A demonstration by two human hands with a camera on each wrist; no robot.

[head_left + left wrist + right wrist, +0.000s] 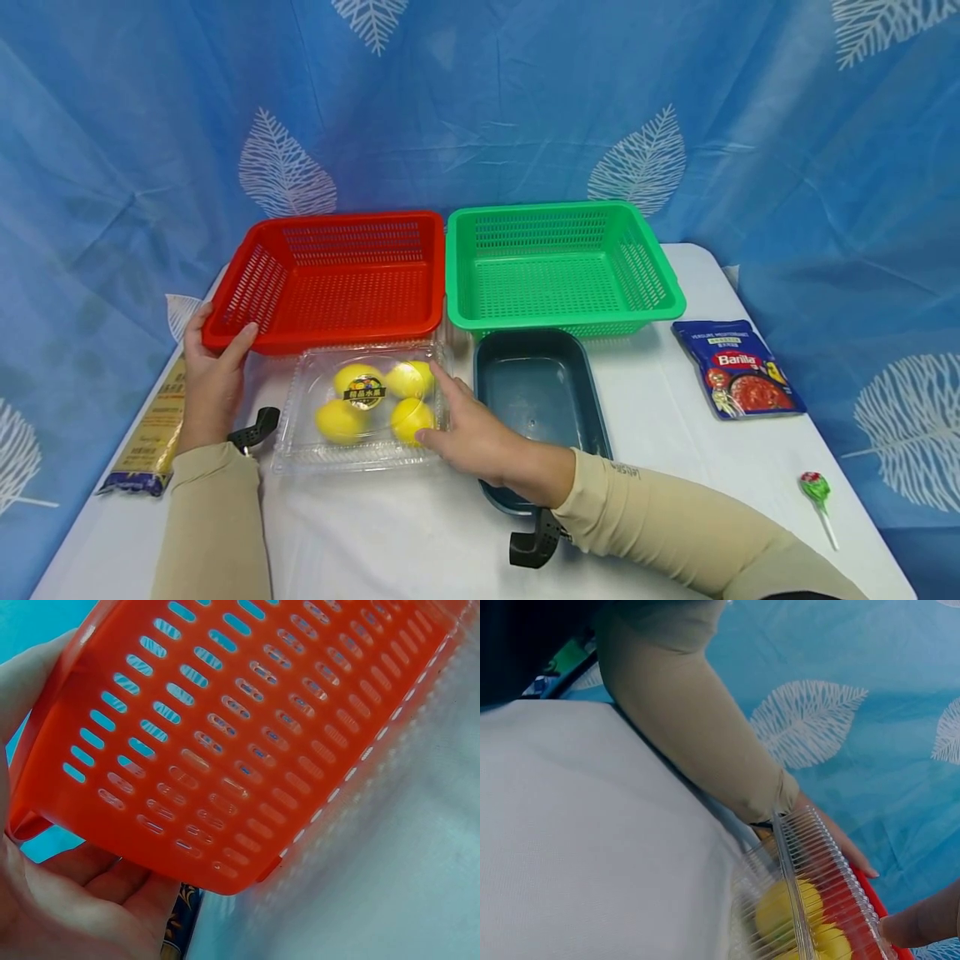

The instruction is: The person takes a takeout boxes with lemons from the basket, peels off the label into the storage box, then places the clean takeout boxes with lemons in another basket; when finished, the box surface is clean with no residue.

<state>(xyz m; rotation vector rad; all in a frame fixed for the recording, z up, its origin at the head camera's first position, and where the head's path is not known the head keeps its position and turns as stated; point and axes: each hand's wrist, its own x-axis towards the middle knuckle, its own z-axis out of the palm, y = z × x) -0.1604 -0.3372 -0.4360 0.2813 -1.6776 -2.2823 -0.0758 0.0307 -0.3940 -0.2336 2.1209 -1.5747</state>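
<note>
My left hand (213, 387) grips the front left corner of a red slotted plastic basket (322, 337), the thumb over its rim and the other fingers outside and below. In the left wrist view, the basket's slotted wall (202, 750) fills much of the picture. In front of this basket is a clear plastic clamshell box (296, 417) with several yellow lemons (341, 422) inside and a dark round label on its lid. My right hand (487, 433) holds the box's right side between thumb and fingers. Only one digit of it shows at the box's ridged edge (862, 907) in the right wrist view.
To the right of the red basket stands a green basket (566, 321), with a dark blue tub (528, 400) before it, partly under my right forearm. A Barilla pouch (738, 369) and a lollipop (816, 492) lie at the right; a yellow packet (153, 433) lies at the left edge.
</note>
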